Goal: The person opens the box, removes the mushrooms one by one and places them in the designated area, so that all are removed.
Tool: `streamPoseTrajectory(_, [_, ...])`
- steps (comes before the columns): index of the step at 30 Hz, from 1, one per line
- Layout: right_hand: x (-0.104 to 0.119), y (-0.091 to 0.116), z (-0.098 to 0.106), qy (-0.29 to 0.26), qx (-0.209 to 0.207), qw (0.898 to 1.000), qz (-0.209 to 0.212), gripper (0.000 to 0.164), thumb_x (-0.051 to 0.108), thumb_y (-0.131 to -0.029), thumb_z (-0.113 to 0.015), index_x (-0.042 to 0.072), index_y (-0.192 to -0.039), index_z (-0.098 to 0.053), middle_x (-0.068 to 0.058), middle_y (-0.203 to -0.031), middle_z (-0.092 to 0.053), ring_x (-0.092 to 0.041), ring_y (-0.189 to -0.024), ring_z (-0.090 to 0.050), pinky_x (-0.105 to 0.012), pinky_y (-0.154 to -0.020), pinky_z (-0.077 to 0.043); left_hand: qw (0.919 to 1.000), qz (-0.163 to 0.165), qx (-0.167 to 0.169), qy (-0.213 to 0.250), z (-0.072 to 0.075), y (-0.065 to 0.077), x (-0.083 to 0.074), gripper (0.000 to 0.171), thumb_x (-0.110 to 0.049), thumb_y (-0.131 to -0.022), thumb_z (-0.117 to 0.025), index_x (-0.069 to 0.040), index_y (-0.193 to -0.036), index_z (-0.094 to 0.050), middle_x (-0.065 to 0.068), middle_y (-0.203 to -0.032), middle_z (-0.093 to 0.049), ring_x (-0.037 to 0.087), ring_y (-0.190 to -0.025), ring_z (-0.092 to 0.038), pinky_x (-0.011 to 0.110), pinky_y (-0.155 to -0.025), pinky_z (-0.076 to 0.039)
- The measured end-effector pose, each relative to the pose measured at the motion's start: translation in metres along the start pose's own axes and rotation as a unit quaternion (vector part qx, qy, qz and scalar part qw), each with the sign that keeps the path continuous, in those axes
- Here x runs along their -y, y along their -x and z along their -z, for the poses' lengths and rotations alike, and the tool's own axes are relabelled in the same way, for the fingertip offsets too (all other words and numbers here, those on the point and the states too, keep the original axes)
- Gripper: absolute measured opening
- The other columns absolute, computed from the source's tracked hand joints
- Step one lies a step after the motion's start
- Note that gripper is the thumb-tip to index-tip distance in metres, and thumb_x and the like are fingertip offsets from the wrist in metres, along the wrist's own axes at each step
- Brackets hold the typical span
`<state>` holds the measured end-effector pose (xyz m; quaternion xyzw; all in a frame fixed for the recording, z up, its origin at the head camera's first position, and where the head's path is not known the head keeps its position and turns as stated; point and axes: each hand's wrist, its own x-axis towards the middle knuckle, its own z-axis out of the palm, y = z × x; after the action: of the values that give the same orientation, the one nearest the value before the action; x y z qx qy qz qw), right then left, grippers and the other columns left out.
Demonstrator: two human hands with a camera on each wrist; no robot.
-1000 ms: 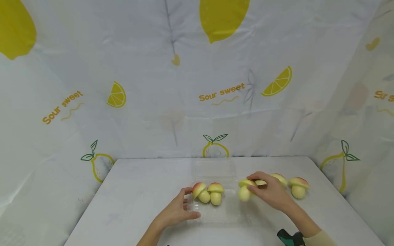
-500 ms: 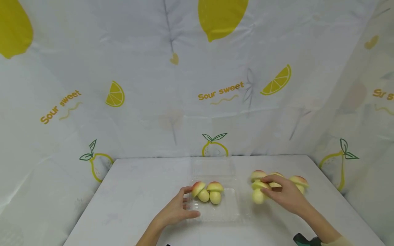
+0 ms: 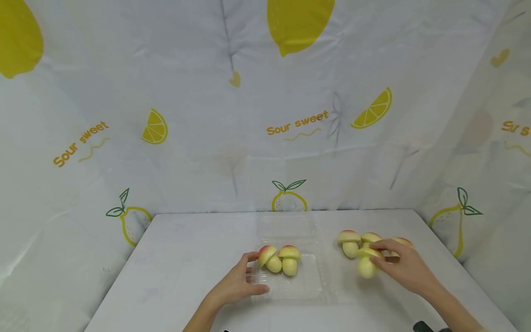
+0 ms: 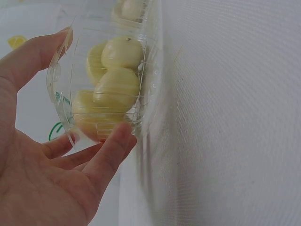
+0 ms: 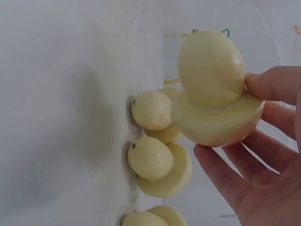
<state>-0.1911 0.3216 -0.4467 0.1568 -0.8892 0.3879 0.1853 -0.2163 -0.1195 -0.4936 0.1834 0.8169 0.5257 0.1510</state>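
Note:
My left hand (image 3: 238,286) grips the left side of an open clear plastic box (image 3: 309,279). In the left wrist view, its thumb is at the rim and its fingers lie against the ribbed wall. Two yellow mushrooms with reddish caps, one tilted (image 3: 267,258) and one upright (image 3: 290,261), sit in the box's left half. Right of the box, my right hand (image 3: 408,267) pinches another such mushroom (image 5: 211,70) by its cap, between thumb and fingers. The right wrist view shows it held above the table, stem uppermost in that picture.
Behind and beside the held mushroom, three more mushrooms stand on the white table: left (image 3: 350,243), middle (image 3: 370,238) and right (image 3: 402,241), the last partly hidden by my right hand. The box's clear lid (image 3: 287,226) lies back toward the lemon-print curtain (image 3: 232,152).
My right hand has carried its mushroom rightward, away from the box's right edge to in front of the middle standing mushroom. The left hand and the box have stayed put.

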Motion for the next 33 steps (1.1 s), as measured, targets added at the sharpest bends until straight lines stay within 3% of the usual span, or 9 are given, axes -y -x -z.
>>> streamPoseTrajectory(11, [-0.019,0.010,0.013,0.026,-0.011,0.999,-0.027,0.025,0.002,-0.085,-0.081,0.004,-0.108,-0.073,-0.006,-0.107,-0.064,0.011,-0.093,-0.056,-0.019,-0.068,-0.058,1.0000,0.000,-0.001,0.002,0.000,0.000,0.000,0.088,-0.028,-0.081,-0.087,-0.011,-0.151,-0.035,0.016,-0.157,-0.037,0.043,-0.130,-0.051,0.055,-0.103,-0.048])
streamPoseTrajectory(18, [-0.031,0.016,0.020,0.051,-0.017,0.996,-0.071,0.027,0.012,-0.087,-0.082,-0.001,-0.109,-0.073,-0.011,-0.109,-0.068,0.018,-0.092,-0.051,-0.016,-0.067,-0.056,1.0000,0.004,-0.002,0.002,-0.001,0.001,-0.001,0.088,-0.027,-0.081,-0.087,-0.012,-0.151,-0.035,0.016,-0.157,-0.037,0.043,-0.129,-0.052,0.055,-0.103,-0.048])
streamPoseTrajectory(26, [-0.046,0.023,0.023,0.056,-0.036,0.996,-0.062,0.026,0.007,-0.083,-0.084,0.001,-0.106,-0.074,0.011,-0.097,-0.067,0.022,-0.095,-0.047,-0.009,-0.067,-0.052,1.0000,0.006,-0.001,0.003,-0.001,0.001,-0.001,0.088,-0.027,-0.082,-0.087,-0.013,-0.151,-0.034,0.015,-0.157,-0.037,0.042,-0.130,-0.051,0.056,-0.103,-0.048])
streamPoseTrajectory(33, [-0.055,0.029,0.024,0.080,-0.034,0.994,-0.063,0.025,0.006,-0.081,-0.085,0.000,-0.103,-0.073,0.000,-0.097,-0.070,0.024,-0.094,-0.044,-0.008,-0.067,-0.051,0.9999,0.008,-0.001,0.007,-0.001,0.002,-0.001,0.089,-0.027,-0.082,-0.087,-0.012,-0.152,-0.034,0.016,-0.157,-0.036,0.043,-0.130,-0.051,0.056,-0.104,-0.047])
